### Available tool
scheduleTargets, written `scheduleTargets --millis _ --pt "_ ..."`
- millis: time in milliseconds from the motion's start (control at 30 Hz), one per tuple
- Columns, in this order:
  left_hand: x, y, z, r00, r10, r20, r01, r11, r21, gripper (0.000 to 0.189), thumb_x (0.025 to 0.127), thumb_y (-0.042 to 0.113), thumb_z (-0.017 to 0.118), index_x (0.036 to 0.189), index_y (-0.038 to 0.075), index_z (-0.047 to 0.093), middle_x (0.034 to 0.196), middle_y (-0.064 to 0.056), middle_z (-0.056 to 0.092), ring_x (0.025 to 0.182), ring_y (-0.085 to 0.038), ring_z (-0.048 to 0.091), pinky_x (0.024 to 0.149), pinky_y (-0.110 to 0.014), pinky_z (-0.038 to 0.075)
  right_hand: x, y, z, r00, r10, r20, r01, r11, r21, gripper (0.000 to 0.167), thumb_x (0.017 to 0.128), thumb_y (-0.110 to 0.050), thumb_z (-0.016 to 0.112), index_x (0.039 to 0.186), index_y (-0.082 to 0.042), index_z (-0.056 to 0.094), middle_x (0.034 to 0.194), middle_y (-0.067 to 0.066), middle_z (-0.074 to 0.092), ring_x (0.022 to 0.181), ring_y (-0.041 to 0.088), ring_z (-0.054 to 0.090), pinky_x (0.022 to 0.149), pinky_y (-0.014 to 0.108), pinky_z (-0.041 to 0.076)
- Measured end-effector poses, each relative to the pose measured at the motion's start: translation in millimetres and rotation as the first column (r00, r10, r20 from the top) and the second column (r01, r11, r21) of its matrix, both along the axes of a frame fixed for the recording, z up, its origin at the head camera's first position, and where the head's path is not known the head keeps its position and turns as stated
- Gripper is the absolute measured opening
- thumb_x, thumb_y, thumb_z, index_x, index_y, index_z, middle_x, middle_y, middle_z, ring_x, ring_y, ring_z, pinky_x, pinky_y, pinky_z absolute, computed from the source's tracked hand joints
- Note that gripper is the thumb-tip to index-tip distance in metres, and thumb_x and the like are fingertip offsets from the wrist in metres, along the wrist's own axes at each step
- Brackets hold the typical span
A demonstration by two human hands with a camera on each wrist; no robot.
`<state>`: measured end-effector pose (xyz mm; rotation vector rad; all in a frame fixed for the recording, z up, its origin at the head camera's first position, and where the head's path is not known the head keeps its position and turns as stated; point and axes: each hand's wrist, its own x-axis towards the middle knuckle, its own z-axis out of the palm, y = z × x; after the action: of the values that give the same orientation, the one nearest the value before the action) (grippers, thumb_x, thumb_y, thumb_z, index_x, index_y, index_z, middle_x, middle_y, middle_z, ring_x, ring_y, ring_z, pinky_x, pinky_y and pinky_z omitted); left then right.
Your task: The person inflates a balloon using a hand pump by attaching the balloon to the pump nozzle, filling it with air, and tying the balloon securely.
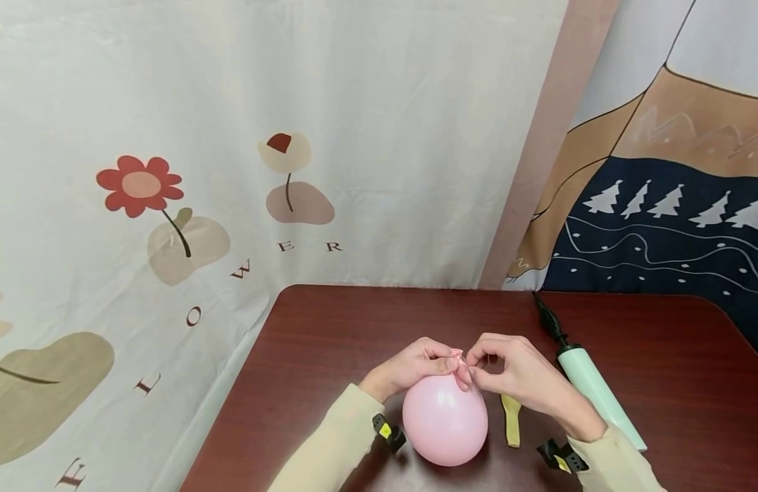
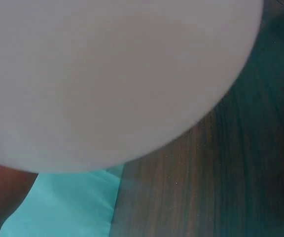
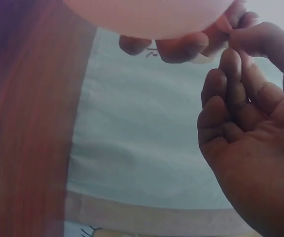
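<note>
A round, inflated pink balloon (image 1: 445, 422) hangs with its neck upward between both hands in the head view. My left hand (image 1: 415, 367) pinches the neck between thumb and fingers, the rolled lip poking out above. From the other side, my right hand (image 1: 526, 376) has thumb and forefinger together at the neck. In the right wrist view, the right hand (image 3: 255, 143) pinches a bit of stretched pink rubber, its other fingers bent, while the left fingertips (image 3: 181, 48) show under the balloon. The balloon's pale side (image 2: 122, 89) fills most of the left wrist view, hiding the left hand's grip.
A flat yellow balloon (image 1: 512, 424) lies on the dark red table (image 1: 329, 328), partly behind the right hand. Farther right lies a mint-green hand pump (image 1: 594, 383) with a black nozzle. Printed curtains (image 1: 403, 137) hang behind and left of the table.
</note>
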<state>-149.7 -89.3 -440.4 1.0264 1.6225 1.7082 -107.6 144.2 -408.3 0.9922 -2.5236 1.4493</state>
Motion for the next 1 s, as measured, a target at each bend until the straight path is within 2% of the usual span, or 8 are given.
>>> scheduleTargets --millis 100,200,300,467,633,800,900,1000 --pt "-0.3 1.2 3.2 0.999 -0.037 -0.002 0.037 0.999 0.005 0.052 0.107 0.029 0.059 0.105 -0.022 0.064 0.096 -0.044 0.062 0.098 -0.008 0.070 0.102 -0.038 0.053 0.5 -2.1 -1.8 0.999 0.020 0.026 -0.019 0.999 -0.033 0.031 0.083 -0.001 0.077 0.084 -0.030 0.066 0.080 -0.014 0.058 0.075 0.011 0.058 0.064 0.027 0.050" --pt "-0.2 0.8 6.3 0.997 -0.071 -0.022 0.071 0.997 0.015 0.050 0.106 0.027 0.061 0.105 -0.023 0.065 0.098 -0.045 0.062 0.098 -0.008 0.070 0.102 -0.040 0.053 0.8 -3.7 -5.3 0.995 0.072 0.064 -0.066 0.993 -0.093 0.029 0.082 0.001 0.073 0.083 -0.026 0.063 0.078 -0.011 0.054 0.072 0.010 0.055 0.059 0.026 0.046" --pt "1.2 1.0 8.4 0.996 -0.074 -0.054 0.076 0.997 0.035 0.047 0.105 0.024 0.062 0.104 -0.023 0.066 0.098 -0.043 0.063 0.101 -0.010 0.070 0.103 -0.043 0.052 0.2 -4.0 -9.8 0.987 0.128 0.095 -0.111 0.981 -0.158 0.028 0.081 0.004 0.069 0.084 -0.023 0.062 0.077 -0.009 0.052 0.071 0.011 0.052 0.057 0.026 0.043" --pt "7.5 4.2 6.5 0.997 -0.001 -0.074 0.007 0.996 0.084 0.046 0.103 0.021 0.065 0.105 -0.025 0.066 0.098 -0.039 0.067 0.101 -0.015 0.072 0.099 -0.044 0.055 -1.1 -2.5 -15.3 0.982 0.165 0.090 -0.142 0.966 -0.215 0.026 0.078 0.006 0.065 0.085 -0.019 0.062 0.077 -0.006 0.051 0.071 0.012 0.051 0.057 0.029 0.041" --pt "12.5 7.0 4.0 0.996 0.086 -0.030 -0.082 0.990 0.115 0.035 0.100 0.006 0.068 0.104 -0.028 0.064 0.097 -0.038 0.069 0.094 -0.012 0.074 0.092 -0.037 0.058 -2.0 -2.2 -15.1 0.989 0.131 0.073 -0.116 0.976 -0.185 0.027 0.078 0.006 0.066 0.084 -0.020 0.063 0.077 -0.007 0.052 0.071 0.011 0.052 0.057 0.028 0.042" --pt "12.8 8.7 5.5 0.990 0.138 -0.005 -0.137 0.983 0.121 0.024 0.095 -0.004 0.069 0.102 -0.027 0.066 0.094 -0.020 0.077 0.096 -0.020 0.075 0.091 -0.036 0.058 -1.1 -3.0 -11.5 0.994 0.069 0.088 -0.056 0.987 -0.150 0.027 0.077 0.004 0.066 0.083 -0.022 0.063 0.075 -0.009 0.052 0.067 0.009 0.051 0.054 0.025 0.040" --pt "13.0 8.9 5.1 0.986 0.163 -0.026 -0.158 0.979 0.129 0.024 0.096 -0.002 0.069 0.101 -0.025 0.067 0.094 -0.022 0.076 0.094 -0.020 0.075 0.091 -0.036 0.059 -0.3 -3.8 -10.3 0.993 0.056 0.099 -0.042 0.988 -0.146 0.027 0.077 0.004 0.067 0.083 -0.022 0.063 0.075 -0.009 0.053 0.067 0.010 0.051 0.054 0.024 0.041" --pt "13.9 9.3 3.3 0.973 0.213 -0.083 -0.202 0.971 0.127 0.025 0.099 0.003 0.067 0.100 -0.021 0.070 0.092 -0.025 0.075 0.091 -0.016 0.074 0.089 -0.035 0.059 0.5 -4.5 -11.3 0.994 0.036 0.106 -0.021 0.989 -0.144 0.026 0.077 0.003 0.068 0.083 -0.022 0.063 0.075 -0.008 0.054 0.067 0.009 0.052 0.053 0.023 0.041"
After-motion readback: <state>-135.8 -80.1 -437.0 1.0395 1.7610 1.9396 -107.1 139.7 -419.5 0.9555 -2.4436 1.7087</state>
